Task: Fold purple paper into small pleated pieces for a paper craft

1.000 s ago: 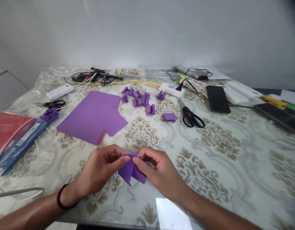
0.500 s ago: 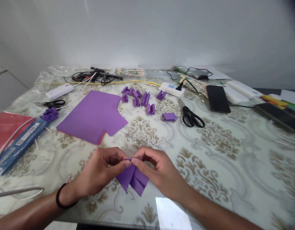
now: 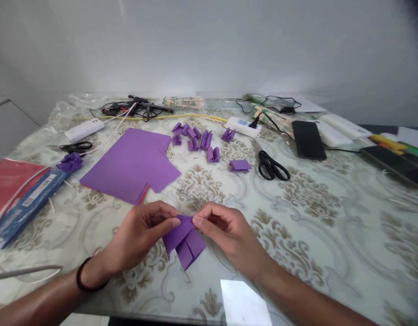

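A folded purple paper piece (image 3: 184, 241) is held just above the patterned table (image 3: 314, 217) near its front edge. My left hand (image 3: 141, 234) pinches its upper left part between thumb and fingers. My right hand (image 3: 225, 231) pinches its upper right corner, fingers curled. Flaps of the paper hang down and spread below the pinch. A black band circles my left wrist.
Purple paper sheets (image 3: 132, 165) lie behind my hands, with several small folded purple pieces (image 3: 198, 138) beyond. Black scissors (image 3: 271, 166) lie right of centre, another pair (image 3: 75, 147) at left. A phone (image 3: 308, 139), power strip (image 3: 243, 126), cables and a blue packet (image 3: 28, 203) surround them.
Both hands have turned the folded purple piece slightly and shifted it up and leftward; its flaps now point lower right. My right hand's pinch has moved toward the corner.
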### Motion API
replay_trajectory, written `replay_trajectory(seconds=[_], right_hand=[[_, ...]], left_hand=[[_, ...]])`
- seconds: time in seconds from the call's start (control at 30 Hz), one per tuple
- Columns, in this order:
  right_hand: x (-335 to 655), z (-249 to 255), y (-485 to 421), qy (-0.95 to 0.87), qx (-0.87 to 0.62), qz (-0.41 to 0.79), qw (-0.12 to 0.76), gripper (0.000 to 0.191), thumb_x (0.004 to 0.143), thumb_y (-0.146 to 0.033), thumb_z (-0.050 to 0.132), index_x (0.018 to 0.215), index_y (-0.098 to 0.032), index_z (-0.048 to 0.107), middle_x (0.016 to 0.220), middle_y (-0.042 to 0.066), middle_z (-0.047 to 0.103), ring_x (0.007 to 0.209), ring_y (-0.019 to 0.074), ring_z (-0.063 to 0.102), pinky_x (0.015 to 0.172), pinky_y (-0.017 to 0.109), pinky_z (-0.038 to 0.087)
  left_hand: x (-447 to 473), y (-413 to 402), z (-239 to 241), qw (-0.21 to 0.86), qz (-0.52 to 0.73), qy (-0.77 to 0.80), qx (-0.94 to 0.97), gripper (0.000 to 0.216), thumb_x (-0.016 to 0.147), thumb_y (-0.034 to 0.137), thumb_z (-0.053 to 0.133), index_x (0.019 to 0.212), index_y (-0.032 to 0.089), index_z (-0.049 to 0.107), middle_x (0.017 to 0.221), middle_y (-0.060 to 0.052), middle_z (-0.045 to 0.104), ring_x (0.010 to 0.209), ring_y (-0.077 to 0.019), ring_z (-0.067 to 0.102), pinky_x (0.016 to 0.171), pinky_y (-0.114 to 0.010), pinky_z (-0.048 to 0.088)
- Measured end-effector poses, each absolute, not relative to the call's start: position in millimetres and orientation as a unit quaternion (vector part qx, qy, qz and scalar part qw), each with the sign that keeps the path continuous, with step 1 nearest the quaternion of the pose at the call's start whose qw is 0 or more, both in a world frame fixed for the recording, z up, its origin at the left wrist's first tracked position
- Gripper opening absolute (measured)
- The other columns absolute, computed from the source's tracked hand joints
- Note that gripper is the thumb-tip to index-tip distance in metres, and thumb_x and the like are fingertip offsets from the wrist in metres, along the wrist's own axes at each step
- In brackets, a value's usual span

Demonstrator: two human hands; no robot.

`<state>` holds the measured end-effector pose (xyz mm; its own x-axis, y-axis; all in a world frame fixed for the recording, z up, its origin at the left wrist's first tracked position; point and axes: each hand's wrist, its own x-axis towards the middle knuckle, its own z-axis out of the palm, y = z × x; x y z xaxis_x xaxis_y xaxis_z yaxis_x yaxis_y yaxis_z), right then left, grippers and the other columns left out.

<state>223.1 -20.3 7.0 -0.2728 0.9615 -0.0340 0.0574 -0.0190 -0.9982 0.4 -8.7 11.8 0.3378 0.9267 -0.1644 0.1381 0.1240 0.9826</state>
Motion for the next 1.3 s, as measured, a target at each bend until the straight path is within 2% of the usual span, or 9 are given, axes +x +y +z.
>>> replay_trajectory(seconds=[0.23,0.37,0.53,0.63,0.73,0.93,1.17,1.3], right_hand=[[227.1,3.5,-14.8,-0.569,-0.463,0.541,0.411,0.042,0.104,-0.053,0.056,0.082,-0.021,0.070,0.073,0.002,0.064,0.073,0.0195,0.062,0.069,0.032,0.050],[224.5,3.8,-16.2,-0.589,-0.455,0.552,0.375,0.033,0.099,-0.050,0.065,0.085,-0.021,0.072,0.073,0.000,0.064,0.071,0.0180,0.060,0.066,0.030,0.047],[220.3,1.6,-20.0,-0.568,-0.466,0.582,0.348,0.026,0.095,-0.044,0.070,0.084,-0.020,0.069,0.071,-0.002,0.060,0.067,0.0156,0.054,0.061,0.028,0.042],[221.7,1.5,-19.6,-0.556,-0.478,0.569,0.373,0.028,0.096,-0.045,0.069,0.083,-0.020,0.067,0.070,-0.003,0.057,0.067,0.0152,0.052,0.063,0.028,0.041],[223.6,2.3,-17.7,-0.549,-0.480,0.566,0.384,0.028,0.097,-0.044,0.069,0.082,-0.020,0.066,0.071,-0.003,0.056,0.067,0.0147,0.051,0.063,0.029,0.040],[223.2,0.1,-17.2,-0.542,-0.481,0.570,0.388,0.027,0.097,-0.043,0.069,0.083,-0.020,0.068,0.072,-0.002,0.058,0.067,0.0150,0.052,0.065,0.029,0.041],[223.6,-1.5,-18.8,-0.536,-0.479,0.570,0.399,0.028,0.097,-0.044,0.069,0.082,-0.021,0.065,0.072,-0.002,0.058,0.069,0.0170,0.055,0.068,0.031,0.043],[224.1,-0.1,-18.4,-0.555,-0.468,0.564,0.393,0.023,0.098,-0.039,0.068,0.082,-0.022,0.062,0.075,-0.002,0.055,0.071,0.0162,0.052,0.068,0.030,0.042]], left_hand=[[-2.6,-6.3,9.4,0.569,0.334,0.473,0.584,0.015,0.095,0.033,0.076,0.101,0.019,0.078,0.089,-0.005,0.082,0.083,-0.0206,0.077,0.072,-0.028,0.059],[-1.6,-8.0,7.5,0.552,0.320,0.464,0.615,0.013,0.097,0.030,0.075,0.105,0.020,0.077,0.093,-0.005,0.082,0.085,-0.0192,0.076,0.074,-0.027,0.057],[-0.1,-8.2,5.8,0.583,0.331,0.451,0.590,0.026,0.095,0.030,0.077,0.117,0.020,0.069,0.080,0.001,0.074,0.068,-0.0129,0.063,0.061,-0.022,0.047],[-0.7,-6.2,6.9,0.613,0.291,0.466,0.568,0.022,0.095,0.036,0.078,0.104,0.017,0.070,0.076,0.002,0.069,0.063,-0.0106,0.056,0.057,-0.021,0.039],[-1.5,-3.7,8.4,0.614,0.261,0.475,0.573,0.025,0.096,0.038,0.075,0.089,0.015,0.071,0.073,0.001,0.068,0.063,-0.0109,0.056,0.058,-0.022,0.039],[-3.3,-1.0,10.8,0.616,0.268,0.461,0.580,0.022,0.096,0.036,0.076,0.091,0.015,0.074,0.076,-0.001,0.074,0.069,-0.0134,0.066,0.064,-0.023,0.048],[-4.9,0.7,12.2,0.600,0.293,0.478,0.571,0.020,0.095,0.037,0.077,0.096,0.017,0.075,0.077,0.000,0.076,0.073,-0.0150,0.069,0.071,-0.025,0.055],[-3.3,-1.9,12.4,0.582,0.268,0.482,0.598,0.022,0.095,0.037,0.076,0.092,0.016,0.075,0.075,-0.001,0.075,0.071,-0.0152,0.068,0.067,-0.024,0.053]])
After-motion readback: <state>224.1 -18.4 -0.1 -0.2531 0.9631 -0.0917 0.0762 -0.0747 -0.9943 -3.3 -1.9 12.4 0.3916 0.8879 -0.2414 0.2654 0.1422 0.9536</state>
